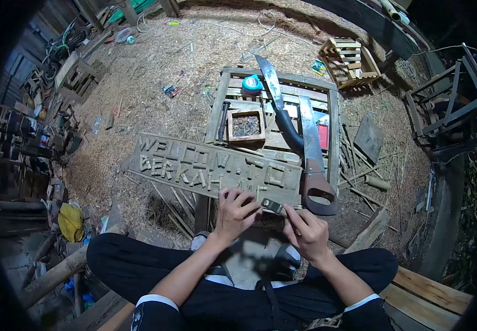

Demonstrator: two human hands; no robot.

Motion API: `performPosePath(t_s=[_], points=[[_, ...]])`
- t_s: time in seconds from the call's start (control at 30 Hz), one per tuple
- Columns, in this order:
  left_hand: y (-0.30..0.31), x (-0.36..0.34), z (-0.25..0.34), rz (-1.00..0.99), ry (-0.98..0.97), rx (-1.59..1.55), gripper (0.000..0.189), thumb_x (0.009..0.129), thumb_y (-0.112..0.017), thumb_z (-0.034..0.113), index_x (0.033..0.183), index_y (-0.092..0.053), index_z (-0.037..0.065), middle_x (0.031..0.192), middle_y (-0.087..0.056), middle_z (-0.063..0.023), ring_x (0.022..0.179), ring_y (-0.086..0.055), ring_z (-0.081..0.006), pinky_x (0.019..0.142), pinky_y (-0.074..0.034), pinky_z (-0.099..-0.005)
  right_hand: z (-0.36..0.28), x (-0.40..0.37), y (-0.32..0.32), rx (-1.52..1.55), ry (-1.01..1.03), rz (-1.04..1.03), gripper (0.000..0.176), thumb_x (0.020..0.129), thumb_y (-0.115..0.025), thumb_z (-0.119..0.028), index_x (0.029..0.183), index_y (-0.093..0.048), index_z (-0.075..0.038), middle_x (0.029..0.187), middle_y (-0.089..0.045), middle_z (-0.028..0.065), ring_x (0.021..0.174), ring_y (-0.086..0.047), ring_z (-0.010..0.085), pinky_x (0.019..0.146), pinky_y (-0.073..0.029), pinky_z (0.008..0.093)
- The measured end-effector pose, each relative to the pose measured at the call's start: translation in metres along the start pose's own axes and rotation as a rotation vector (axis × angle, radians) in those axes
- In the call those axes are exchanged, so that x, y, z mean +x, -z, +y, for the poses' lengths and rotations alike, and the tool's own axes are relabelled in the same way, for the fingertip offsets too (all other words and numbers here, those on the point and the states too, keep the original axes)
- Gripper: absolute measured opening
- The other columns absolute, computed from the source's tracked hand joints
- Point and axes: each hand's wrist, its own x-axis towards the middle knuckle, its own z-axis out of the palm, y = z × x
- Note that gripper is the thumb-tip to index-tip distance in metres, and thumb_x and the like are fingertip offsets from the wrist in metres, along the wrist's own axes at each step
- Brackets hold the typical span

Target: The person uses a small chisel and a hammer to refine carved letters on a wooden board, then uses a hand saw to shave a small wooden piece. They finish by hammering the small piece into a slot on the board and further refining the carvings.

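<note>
The sign point(211, 170) is laid along the table's point(334, 118) near edge. A dark tool point(273, 206) is gripped in the right hand point(308, 234). The left hand point(233, 215) is curled at the sign's near edge; whether anything is pinched cannot be told.

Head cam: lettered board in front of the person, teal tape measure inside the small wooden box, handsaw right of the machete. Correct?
One error: the head view shows the teal tape measure outside the small wooden box, on the slats just beyond it. The rest holds: lettered board in front of the person, handsaw right of the machete.
</note>
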Motion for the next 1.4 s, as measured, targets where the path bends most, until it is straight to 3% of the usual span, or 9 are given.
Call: performPosePath(t_s=[0.07,0.2,0.27,0.8,0.9,0.97,1.4], points=[[0.0019,0.0019,0.0006,-0.032,0.009,0.015,0.024,0.076,-0.083,0.022,0.099,-0.079,0.018,0.108,-0.069,0.0003,0.107,-0.060,-0.0240,0.103,-0.036,-0.0498,0.0004,-0.0018,-0.0020,-0.001,0.010,0.008,0.044,0.084,-0.080,-0.012,0.128,-0.074,-0.009,0.083,-0.067,0.0061,0.071,-0.069,0.0219,0.057,-0.055,0.0360],[0.0026,0.0028,0.0004,-0.034,0.006,0.022,0.024,0.075,-0.084,0.020,0.099,-0.078,0.018,0.109,-0.069,-0.0005,0.108,-0.060,-0.0243,0.103,-0.036,-0.0496,0.0025,-0.0021,-0.0064,-0.063,0.013,-0.039,0.044,0.084,-0.080,-0.012,0.128,-0.075,-0.010,0.083,-0.067,0.0061,0.071,-0.069,0.0214,0.057,-0.055,0.0359],[0.0028,0.0020,0.0028,-0.026,0.026,0.009,0.025,0.074,-0.084,0.019,0.098,-0.078,0.017,0.109,-0.068,-0.0008,0.110,-0.060,-0.0243,0.104,-0.036,-0.0495,-0.0002,-0.0020,-0.0028,0.021,0.046,0.067,0.044,0.084,-0.081,-0.012,0.127,-0.076,-0.011,0.083,-0.066,0.0055,0.069,-0.067,0.0206,0.058,-0.056,0.0355],[0.0019,0.0006,0.0010,-0.038,0.041,-0.006,0.025,0.075,-0.083,0.018,0.100,-0.079,0.017,0.109,-0.069,-0.0013,0.111,-0.060,-0.0248,0.105,-0.035,-0.0506,0.0001,-0.0049,-0.0027,-0.040,0.029,-0.028,0.043,0.085,-0.080,-0.014,0.128,-0.075,-0.010,0.087,-0.068,0.0068,0.072,-0.069,0.0222,0.060,-0.057,0.0354],[0.0037,-0.0003,0.0031,-0.030,0.055,-0.051,0.025,0.075,-0.083,0.019,0.100,-0.079,0.017,0.109,-0.069,-0.0016,0.111,-0.060,-0.0252,0.106,-0.035,-0.0508,0.0010,-0.0092,-0.0049,0.052,0.028,0.046,0.044,0.086,-0.080,-0.014,0.129,-0.074,-0.010,0.086,-0.068,0.0067,0.073,-0.069,0.0223,0.060,-0.056,0.0354],[0.0033,0.0007,0.0019,-0.058,0.048,-0.026,0.024,0.076,-0.082,0.020,0.100,-0.079,0.017,0.109,-0.069,-0.0017,0.111,-0.060,-0.0252,0.106,-0.035,-0.0506,0.0030,-0.0082,-0.0068,-0.038,-0.004,-0.079,0.044,0.086,-0.079,-0.013,0.130,-0.074,-0.010,0.085,-0.067,0.0068,0.074,-0.069,0.0229,0.060,-0.056,0.0361],[0.0011,0.0006,0.0007,-0.030,0.050,-0.042,0.024,0.077,-0.082,0.021,0.100,-0.078,0.017,0.110,-0.068,-0.0011,0.110,-0.060,-0.0248,0.106,-0.035,-0.0505,0.0025,-0.0081,-0.0035,0.072,0.002,0.061,0.047,0.088,-0.078,-0.015,0.134,-0.072,-0.012,0.087,-0.067,0.0078,0.074,-0.069,0.0240,0.059,-0.056,0.0363]])
